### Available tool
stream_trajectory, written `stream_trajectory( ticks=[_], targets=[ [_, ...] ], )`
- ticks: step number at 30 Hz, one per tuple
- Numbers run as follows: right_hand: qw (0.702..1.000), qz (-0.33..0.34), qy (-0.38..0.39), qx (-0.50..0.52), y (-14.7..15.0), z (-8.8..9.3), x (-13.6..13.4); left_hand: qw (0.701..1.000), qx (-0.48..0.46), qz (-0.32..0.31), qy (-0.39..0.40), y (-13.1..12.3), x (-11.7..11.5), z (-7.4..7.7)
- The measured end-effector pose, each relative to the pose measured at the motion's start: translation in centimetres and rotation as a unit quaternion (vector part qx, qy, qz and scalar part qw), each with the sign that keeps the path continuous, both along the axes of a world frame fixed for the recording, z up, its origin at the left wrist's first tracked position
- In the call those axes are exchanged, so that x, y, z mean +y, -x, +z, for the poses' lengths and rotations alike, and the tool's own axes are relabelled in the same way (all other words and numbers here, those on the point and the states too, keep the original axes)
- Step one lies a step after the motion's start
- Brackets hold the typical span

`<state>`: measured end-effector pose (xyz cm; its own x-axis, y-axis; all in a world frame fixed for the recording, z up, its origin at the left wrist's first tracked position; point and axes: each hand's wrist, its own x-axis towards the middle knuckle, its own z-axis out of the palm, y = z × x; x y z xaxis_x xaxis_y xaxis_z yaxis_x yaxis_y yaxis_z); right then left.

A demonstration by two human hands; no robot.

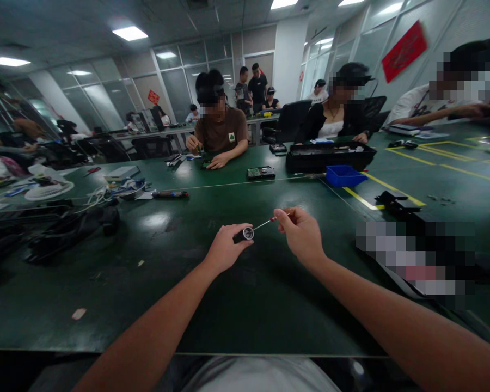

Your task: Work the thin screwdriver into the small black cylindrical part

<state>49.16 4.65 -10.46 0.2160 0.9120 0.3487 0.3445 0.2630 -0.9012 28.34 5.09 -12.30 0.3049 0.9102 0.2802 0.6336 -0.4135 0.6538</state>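
My left hand (227, 246) is closed around a small black cylinder (240, 236), whose round end with a silvery rim faces me and to the right. The inside of that end is too small to make out. In my right hand (302, 233) is a thin screwdriver (271, 219) with a red part near the shaft, pinched between thumb and fingers. Its metal shaft slants down to the left, and the tip is at the cylinder's rim; whether it touches I cannot tell. Both hands are above the green table (212, 310).
Across the table sit a hard drive (261, 172), a blue tray (345, 176) and a long black box (330, 158). A pen-like tool (170, 194) and a black bag (71, 228) lie left. Black parts (398, 202) are at right. Co-workers sit opposite.
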Motion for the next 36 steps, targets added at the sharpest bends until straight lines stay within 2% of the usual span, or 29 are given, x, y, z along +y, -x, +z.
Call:
stream_trajectory(
  ticks=[5,10,17,24,31,36],
  targets=[
    [0.997,0.0,0.028,0.067,0.0,-0.7,0.5,1.0,-0.005,-0.003,-0.007,0.0,0.0,-0.2],
    [1.0,0.012,-0.011,0.004,0.0,-0.2,0.0,1.0,-0.001,0.007,-0.003,0.0,0.0,0.0],
    [0.985,0.138,-0.088,-0.055,0.1,-0.2,-1.0,1.0,-0.001,0.012,-0.002,0.1,0.0,-0.3],
    [0.989,0.079,-0.077,-0.102,0.2,0.0,-0.7,1.0,-0.013,0.005,-0.005,0.1,0.1,-0.5],
    [0.98,0.144,-0.087,-0.103,0.2,-0.1,-0.9,0.999,-0.026,0.017,-0.015,0.3,0.5,-1.0],
    [0.983,0.128,-0.09,-0.097,0.4,0.1,-1.3,0.999,-0.046,0.021,-0.016,0.4,0.6,-1.1]
  ],
)
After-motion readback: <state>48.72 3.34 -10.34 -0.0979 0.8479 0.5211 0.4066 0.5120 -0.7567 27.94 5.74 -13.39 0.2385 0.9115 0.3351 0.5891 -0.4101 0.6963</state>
